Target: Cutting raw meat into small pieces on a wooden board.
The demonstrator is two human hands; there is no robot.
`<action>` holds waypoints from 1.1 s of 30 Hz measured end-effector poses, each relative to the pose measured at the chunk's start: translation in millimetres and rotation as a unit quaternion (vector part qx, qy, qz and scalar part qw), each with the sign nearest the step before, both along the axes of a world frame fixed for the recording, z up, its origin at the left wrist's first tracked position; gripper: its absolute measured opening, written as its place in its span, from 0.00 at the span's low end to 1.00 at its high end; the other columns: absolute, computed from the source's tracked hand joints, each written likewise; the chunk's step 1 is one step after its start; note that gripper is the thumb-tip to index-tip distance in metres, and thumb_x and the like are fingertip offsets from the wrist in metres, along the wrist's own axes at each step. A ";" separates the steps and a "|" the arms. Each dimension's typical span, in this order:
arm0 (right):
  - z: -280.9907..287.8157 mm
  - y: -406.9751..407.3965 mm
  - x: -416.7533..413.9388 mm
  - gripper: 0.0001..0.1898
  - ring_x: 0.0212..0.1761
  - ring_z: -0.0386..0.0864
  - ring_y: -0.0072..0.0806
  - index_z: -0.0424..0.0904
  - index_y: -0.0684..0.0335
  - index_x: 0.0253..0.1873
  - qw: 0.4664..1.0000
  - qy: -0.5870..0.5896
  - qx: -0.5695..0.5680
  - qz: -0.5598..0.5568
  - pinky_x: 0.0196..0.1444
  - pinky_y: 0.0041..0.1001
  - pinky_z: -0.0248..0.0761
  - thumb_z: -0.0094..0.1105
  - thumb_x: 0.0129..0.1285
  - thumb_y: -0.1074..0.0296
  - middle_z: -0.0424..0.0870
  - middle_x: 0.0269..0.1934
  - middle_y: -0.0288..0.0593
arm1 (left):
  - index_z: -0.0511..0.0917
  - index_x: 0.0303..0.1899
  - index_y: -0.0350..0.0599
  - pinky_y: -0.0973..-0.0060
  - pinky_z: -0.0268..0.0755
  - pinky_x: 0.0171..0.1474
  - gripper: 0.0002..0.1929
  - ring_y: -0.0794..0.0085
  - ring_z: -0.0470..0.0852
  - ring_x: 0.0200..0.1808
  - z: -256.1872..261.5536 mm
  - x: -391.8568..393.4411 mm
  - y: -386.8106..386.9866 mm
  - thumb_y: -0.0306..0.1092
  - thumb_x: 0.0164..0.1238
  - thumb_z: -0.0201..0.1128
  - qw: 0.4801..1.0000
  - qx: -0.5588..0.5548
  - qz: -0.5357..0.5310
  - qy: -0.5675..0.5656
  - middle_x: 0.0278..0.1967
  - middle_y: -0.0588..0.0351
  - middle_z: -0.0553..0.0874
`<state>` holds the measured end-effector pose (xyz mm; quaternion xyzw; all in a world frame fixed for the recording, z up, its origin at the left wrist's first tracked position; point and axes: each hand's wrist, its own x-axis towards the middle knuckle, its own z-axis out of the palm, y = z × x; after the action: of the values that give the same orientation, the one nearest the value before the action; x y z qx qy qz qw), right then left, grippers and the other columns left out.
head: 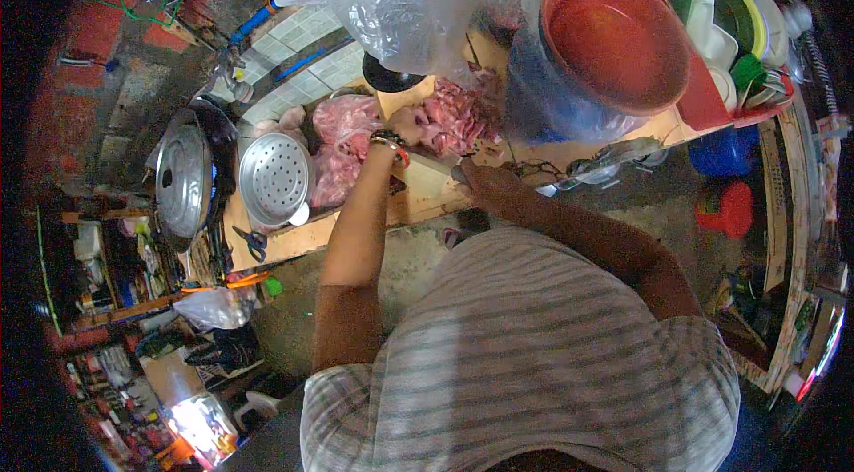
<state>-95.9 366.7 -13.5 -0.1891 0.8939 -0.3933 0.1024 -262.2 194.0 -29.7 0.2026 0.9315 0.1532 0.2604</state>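
A pile of raw, cut meat [456,115] lies on the tan counter [427,190] in front of me. My left hand [408,126], with a dark beaded bracelet and a red band at its wrist, rests against the pile's left side; its fingers blend with the meat. Near the counter's front edge, my right hand [472,173] is curled around what seems to be a knife handle, its blade pointing left. Clear plastic bags of pink meat [343,118] sit left of my left hand. A perforated metal steamer tray [275,178] stands further left.
Scissors [251,242] lie near the counter's left end, below a lidded metal pot [181,178]. A black bowl [390,76] sits behind the meat. At right, a red-brown basin [615,38] rests above blue plastic. Plastic bags [390,5] hang overhead.
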 end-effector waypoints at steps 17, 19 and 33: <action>-6.2 22.7 -28.8 0.17 0.29 0.75 0.51 0.61 0.65 0.46 0.994 0.067 0.030 -0.077 0.28 0.44 0.68 0.47 0.59 0.59 0.75 0.29 0.58 | 0.70 0.38 0.37 0.74 0.74 0.36 0.14 0.71 0.76 0.34 48.6 35.7 -42.6 0.16 0.47 0.58 0.722 0.607 0.241 -0.229 0.34 0.56 0.76; -14.9 30.6 -33.7 0.17 0.27 0.74 0.52 0.61 0.65 0.46 0.994 0.015 0.027 -0.105 0.27 0.44 0.67 0.49 0.58 0.59 0.75 0.27 0.58 | 0.71 0.37 0.39 0.73 0.74 0.35 0.14 0.72 0.76 0.33 38.4 46.6 -41.7 0.15 0.46 0.58 0.730 0.584 0.239 -0.263 0.31 0.57 0.76; 20.6 18.1 -17.0 0.20 0.38 0.73 0.57 0.60 0.66 0.49 0.995 -0.065 0.041 -0.057 0.37 0.46 0.65 0.46 0.60 0.56 0.75 0.36 0.60 | 0.72 0.33 0.41 0.79 0.72 0.33 0.13 0.77 0.76 0.28 -34.5 72.0 -56.3 0.13 0.44 0.53 0.835 0.462 0.272 -0.126 0.28 0.61 0.78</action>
<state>-112.9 384.7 7.1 -0.1073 0.9101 -0.3730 0.1453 -190.2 137.7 -64.2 0.0172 0.7291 0.6545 0.1995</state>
